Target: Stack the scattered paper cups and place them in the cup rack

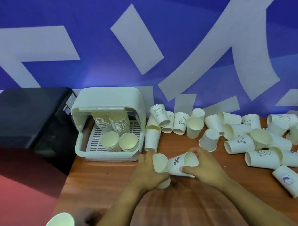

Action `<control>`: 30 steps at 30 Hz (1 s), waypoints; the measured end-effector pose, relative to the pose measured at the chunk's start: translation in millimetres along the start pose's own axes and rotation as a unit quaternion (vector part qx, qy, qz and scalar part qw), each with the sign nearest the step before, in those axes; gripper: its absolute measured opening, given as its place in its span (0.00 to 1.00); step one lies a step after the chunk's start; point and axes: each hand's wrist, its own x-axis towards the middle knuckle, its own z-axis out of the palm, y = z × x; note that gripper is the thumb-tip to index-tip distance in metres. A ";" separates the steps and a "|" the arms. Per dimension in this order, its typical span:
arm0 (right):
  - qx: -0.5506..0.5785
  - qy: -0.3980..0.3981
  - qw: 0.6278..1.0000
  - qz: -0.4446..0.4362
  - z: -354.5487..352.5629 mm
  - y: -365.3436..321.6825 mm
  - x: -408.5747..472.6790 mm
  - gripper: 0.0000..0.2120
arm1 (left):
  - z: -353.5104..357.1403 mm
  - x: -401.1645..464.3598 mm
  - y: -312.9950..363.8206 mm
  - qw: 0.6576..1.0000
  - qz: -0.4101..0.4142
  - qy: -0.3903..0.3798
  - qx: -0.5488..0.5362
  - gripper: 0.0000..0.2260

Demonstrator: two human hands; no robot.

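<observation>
Hands meet at frame centre: left hand (149,172) grips one paper cup (159,164), right hand (202,164) grips a printed cup (182,164); cup rack (108,126) sits upper left on the counter (100,179).

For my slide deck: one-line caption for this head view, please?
Both hands, left hand and right hand, nest paper cups beside the cup rack.
</observation>
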 end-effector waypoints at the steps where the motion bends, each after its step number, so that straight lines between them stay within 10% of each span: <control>1: 0.001 0.001 1.000 -0.008 6.3 -10.6 0.0 0.32 | -10.5 -1.2 -6.0 1.000 -0.004 -0.008 -0.005 0.30; 17: -0.016 0.053 0.990 -0.129 87.3 -154.0 44.6 0.37 | -184.6 29.8 -91.3 0.994 0.037 0.098 0.014 0.34; 30: -0.060 0.069 0.982 -0.164 124.0 -152.0 85.3 0.34 | -173.9 71.5 -113.5 0.983 0.033 0.178 0.002 0.29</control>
